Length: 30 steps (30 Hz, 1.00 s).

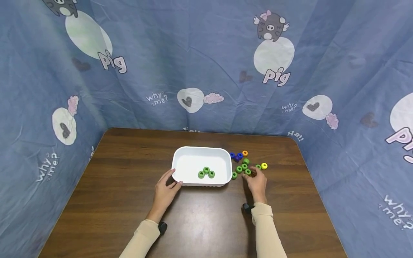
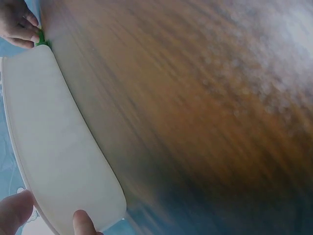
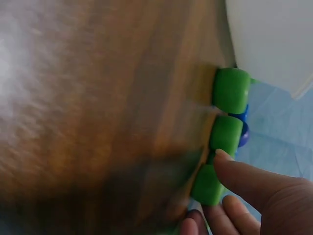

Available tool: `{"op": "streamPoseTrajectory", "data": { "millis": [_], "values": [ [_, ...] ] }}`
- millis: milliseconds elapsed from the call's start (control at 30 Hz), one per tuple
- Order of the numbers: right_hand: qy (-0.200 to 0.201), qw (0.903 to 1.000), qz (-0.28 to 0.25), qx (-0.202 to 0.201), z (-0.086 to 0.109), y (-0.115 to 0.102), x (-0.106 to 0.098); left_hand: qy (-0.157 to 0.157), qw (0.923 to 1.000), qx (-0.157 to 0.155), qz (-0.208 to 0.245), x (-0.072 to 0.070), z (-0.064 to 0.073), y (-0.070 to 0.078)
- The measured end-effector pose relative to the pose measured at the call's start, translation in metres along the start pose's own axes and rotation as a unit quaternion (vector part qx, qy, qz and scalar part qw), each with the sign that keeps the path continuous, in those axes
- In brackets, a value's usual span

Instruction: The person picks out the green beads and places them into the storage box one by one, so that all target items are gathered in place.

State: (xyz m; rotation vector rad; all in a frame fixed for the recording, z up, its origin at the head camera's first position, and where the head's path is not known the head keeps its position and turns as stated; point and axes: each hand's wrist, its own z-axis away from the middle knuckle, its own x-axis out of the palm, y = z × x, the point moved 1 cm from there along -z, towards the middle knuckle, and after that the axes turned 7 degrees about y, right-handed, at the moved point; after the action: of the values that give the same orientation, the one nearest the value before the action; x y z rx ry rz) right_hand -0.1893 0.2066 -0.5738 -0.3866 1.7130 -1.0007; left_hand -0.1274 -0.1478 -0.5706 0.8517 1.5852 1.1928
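A white rectangular plastic container (image 1: 202, 184) stands on the table with three green ring-shaped beads (image 1: 206, 170) inside. My left hand (image 1: 165, 195) holds its near left corner, fingers at the left rim and thumb (image 2: 84, 223) against the front wall. To the container's right, my right hand (image 1: 257, 184) pinches a green bead (image 3: 207, 185) between thumb and fingers, low at the tabletop. Several more green beads (image 1: 239, 169) lie beside that hand, one close to the container's right side (image 1: 234, 175). The fingertips are partly hidden in the head view.
Blue beads (image 1: 240, 156), a dark purple one (image 1: 237, 158) and an orange one (image 1: 245, 153) lie behind the green ones. A yellow bead (image 1: 264, 166) sits farther right. The brown wooden table (image 1: 129, 172) meets a blue printed curtain (image 1: 206, 71) at the back and sides.
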Motion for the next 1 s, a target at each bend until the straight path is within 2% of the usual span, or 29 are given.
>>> {"op": "streamPoseTrajectory", "data": {
  "millis": [667, 1000],
  "values": [
    [0.023, 0.9997, -0.003, -0.003, 0.001, 0.008, 0.006, -0.008, 0.9998, -0.003, 0.02, -0.001, 0.0, 0.002],
    [0.031, 0.9995, 0.001, -0.007, -0.001, 0.011, 0.011, -0.004, 1.0, -0.003, 0.005, -0.001, -0.001, 0.001]
  ]
}}
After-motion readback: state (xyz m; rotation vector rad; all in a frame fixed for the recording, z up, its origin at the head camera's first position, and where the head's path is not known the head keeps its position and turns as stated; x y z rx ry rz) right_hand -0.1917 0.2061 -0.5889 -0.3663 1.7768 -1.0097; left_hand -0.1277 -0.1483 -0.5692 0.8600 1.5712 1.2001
